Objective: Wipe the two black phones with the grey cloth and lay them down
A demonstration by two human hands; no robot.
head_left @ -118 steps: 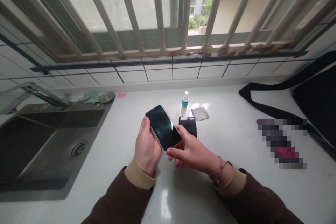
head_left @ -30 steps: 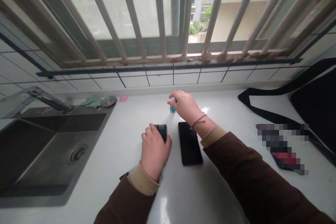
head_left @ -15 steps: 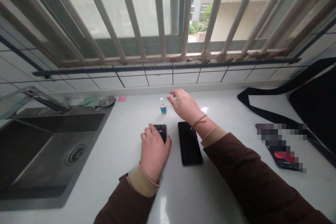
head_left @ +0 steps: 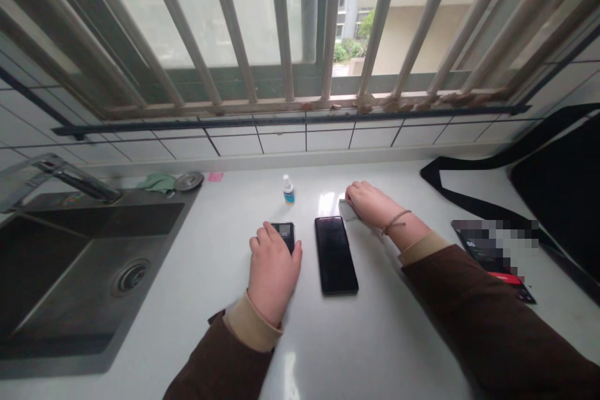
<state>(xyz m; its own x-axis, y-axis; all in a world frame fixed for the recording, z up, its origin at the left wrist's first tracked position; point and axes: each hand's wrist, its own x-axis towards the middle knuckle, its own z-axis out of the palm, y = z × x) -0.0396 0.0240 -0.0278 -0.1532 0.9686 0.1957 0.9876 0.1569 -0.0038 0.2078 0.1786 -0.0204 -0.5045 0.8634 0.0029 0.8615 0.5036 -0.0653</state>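
My left hand (head_left: 273, 264) is cupped over a small black phone (head_left: 284, 230) on the white countertop (head_left: 384, 350), and a few lit digits show on its screen past my fingers. My right hand (head_left: 370, 205) lies over a small grey cloth (head_left: 347, 209), with only the cloth's edge showing by my fingertips. Between my hands, a larger black smartphone (head_left: 336, 255) lies flat, screen up, touching neither hand. Beyond them stands a small bottle (head_left: 288, 190) with a white cap and blue label.
A steel sink (head_left: 79, 269) with a faucet (head_left: 70, 178) lies left of my hands. A green cloth (head_left: 157, 183), a round metal strainer (head_left: 189, 180) and a pink note (head_left: 215, 177) sit behind it. A black bag (head_left: 557, 181) and a pixelated object (head_left: 494, 250) lie right. Barred windows run along the back.
My right hand has moved rightward from beside the bottle onto the grey cloth. My left hand stays over the small phone, and the larger phone and bottle have not moved.
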